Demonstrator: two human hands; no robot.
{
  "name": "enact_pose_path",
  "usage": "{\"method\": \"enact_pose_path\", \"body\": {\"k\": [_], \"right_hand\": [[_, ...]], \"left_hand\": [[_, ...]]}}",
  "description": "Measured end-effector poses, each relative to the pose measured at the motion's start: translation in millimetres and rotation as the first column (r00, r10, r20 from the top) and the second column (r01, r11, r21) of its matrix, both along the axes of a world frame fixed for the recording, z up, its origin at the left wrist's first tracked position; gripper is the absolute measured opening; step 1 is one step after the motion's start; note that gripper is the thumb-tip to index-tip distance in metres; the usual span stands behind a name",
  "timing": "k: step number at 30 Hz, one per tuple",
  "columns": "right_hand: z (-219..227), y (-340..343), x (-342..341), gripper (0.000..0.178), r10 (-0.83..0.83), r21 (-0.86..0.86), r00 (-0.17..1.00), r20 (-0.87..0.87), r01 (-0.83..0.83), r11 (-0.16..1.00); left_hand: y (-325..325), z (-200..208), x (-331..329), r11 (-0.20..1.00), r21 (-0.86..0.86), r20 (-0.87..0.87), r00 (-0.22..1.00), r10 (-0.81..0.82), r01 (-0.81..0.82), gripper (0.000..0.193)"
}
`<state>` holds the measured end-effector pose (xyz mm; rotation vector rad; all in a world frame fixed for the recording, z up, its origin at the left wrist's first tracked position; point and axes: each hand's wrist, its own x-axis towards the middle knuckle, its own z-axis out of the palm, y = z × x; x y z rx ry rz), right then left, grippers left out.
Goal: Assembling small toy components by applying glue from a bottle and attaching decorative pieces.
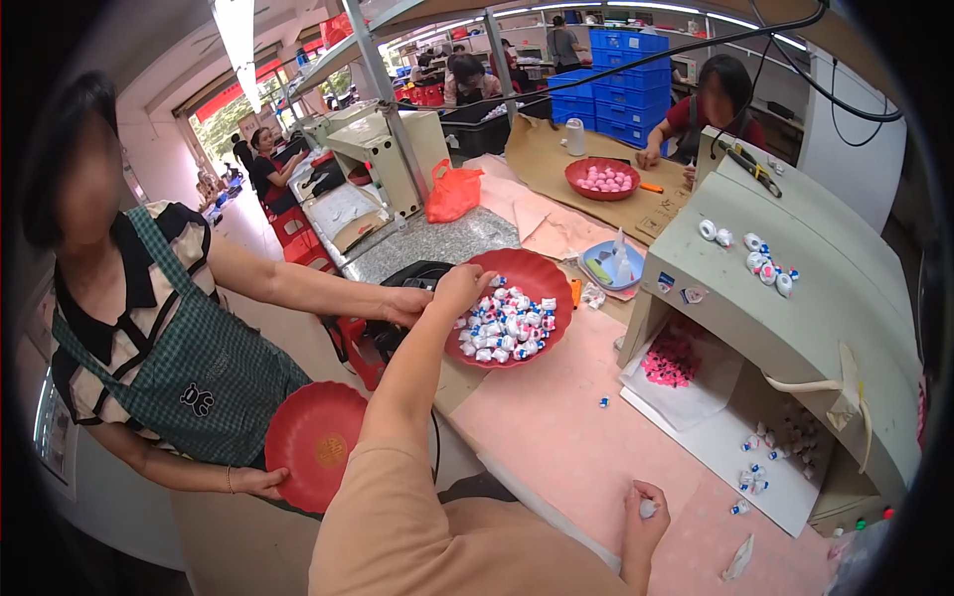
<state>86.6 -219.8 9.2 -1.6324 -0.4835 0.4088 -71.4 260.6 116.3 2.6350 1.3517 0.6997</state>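
Note:
My left arm stretches forward to a scalloped red bowl (pixel 550 281) heaped with small white figures with blue and red marks (pixel 505 325). Over its left rim, my left hand (pixel 462 289) has bent fingers near a white-and-blue figure; what they grip is hidden. A person's hand (pixel 405 306) is just left of mine, by the same bowl. Low on the right, my right hand (pixel 644 512) is closed around a small whitish rounded piece (pixel 648 508) above the pink-covered table (pixel 556 427). The person at left holds another red bowl (pixel 318 437), which has nothing in it.
A grey-green hooded machine (pixel 795 258) stands at right, with figures on top and pink pieces (pixel 672 360) inside. A blue tray (pixel 611 268) holds bottles. Farther back are a bowl of pink pieces (pixel 603 180), a seated person and blue crates (pixel 628 84).

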Motion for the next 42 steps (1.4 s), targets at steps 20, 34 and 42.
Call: {"method": "enact_pose_path", "body": {"k": [20,34,42], "right_hand": [[-3,-5,0,0.014,-0.004,-0.03,1.0,-0.006,0.003,1.0],[-9,0,8,0.008,0.038,-0.032,0.982,0.187,-0.033,0.999],[44,69,21,0.022,0.345,-0.19,0.801,0.49,-0.288,0.939]], "left_hand": [[-146,113,-72,0.995,-0.054,-0.325,0.94,-0.102,0.089,0.039],[-274,38,-148,0.945,-0.216,-0.535,0.839,0.096,-0.246,0.042],[-301,53,-131,0.946,-0.284,-0.442,0.897,0.015,-0.156,0.034]]}}
